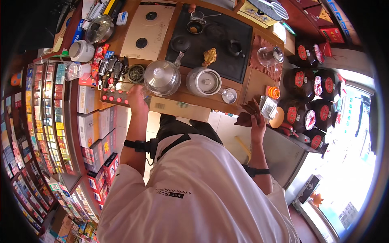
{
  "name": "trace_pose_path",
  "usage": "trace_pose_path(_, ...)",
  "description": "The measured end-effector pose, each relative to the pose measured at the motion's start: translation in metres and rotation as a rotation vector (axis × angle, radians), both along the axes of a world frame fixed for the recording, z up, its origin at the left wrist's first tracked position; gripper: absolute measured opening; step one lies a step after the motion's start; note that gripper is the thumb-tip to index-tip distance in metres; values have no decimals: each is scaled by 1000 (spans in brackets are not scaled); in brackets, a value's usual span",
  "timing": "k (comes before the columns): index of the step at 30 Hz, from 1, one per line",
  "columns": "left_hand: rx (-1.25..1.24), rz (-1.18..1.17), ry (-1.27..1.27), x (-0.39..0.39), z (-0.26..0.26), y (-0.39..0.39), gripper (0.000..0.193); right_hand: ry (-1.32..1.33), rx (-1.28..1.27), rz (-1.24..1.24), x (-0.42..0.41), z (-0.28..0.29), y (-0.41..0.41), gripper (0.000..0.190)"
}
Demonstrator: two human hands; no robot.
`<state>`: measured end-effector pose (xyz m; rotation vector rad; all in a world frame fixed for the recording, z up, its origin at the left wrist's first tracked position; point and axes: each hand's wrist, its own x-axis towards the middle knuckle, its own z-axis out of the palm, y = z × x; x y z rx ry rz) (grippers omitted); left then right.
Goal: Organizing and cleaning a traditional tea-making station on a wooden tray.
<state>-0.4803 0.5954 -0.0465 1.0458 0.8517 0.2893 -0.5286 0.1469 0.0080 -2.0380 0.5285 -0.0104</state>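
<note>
My left hand (136,94) is at the handle side of a glass kettle (162,78) with a metal lid, fingers closed around the handle and partly hidden. The kettle is at the near edge of the wooden tea table (188,96), its spout pointing away from me. My right hand (258,129) holds a crumpled dark brown cloth (250,114) off the table's near right corner. Between my hands sits a second glass kettle (205,81) with a metal lid. A small round metal-and-glass vessel (229,96) is beside it, to the right.
A black tea tray (194,65) bears a gold figurine (210,56), a dark pitcher (235,47) and small cups. Left of it is a two-plate cooker (147,30). A glass jar (267,56) stands on brown cloth. Dark jars (299,82) line the right; cigarette shelves (50,115) fill the left.
</note>
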Motion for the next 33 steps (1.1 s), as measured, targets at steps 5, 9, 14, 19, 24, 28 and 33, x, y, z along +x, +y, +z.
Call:
trace_pose_path(5,-31,85,-2,6,3,-17,15,1,249,-46,-9,-10,-16,19)
trace_pose_path(9,-27,112,-9,9,-14,-19,15,54,83,43,-24,-10,-10,18)
trace_pose_path(14,23,79,-30,7,-35,-17,21,340,-28,214,-36,-5,5,19)
trace_pose_path(19,47,46,-5,8,-33,-19,26,348,13,287,-34,-17,12,21)
trace_pose_path(24,128,-62,-37,6,-30,-10,29,392,224,413,-22,-19,27,21)
trace_pose_path(28,454,-87,-76,1,-4,-4,21,510,378,559,-4,11,60,20)
trace_pose_path(33,688,-83,-129,-19,65,-6,12,544,105,823,32,85,114,25)
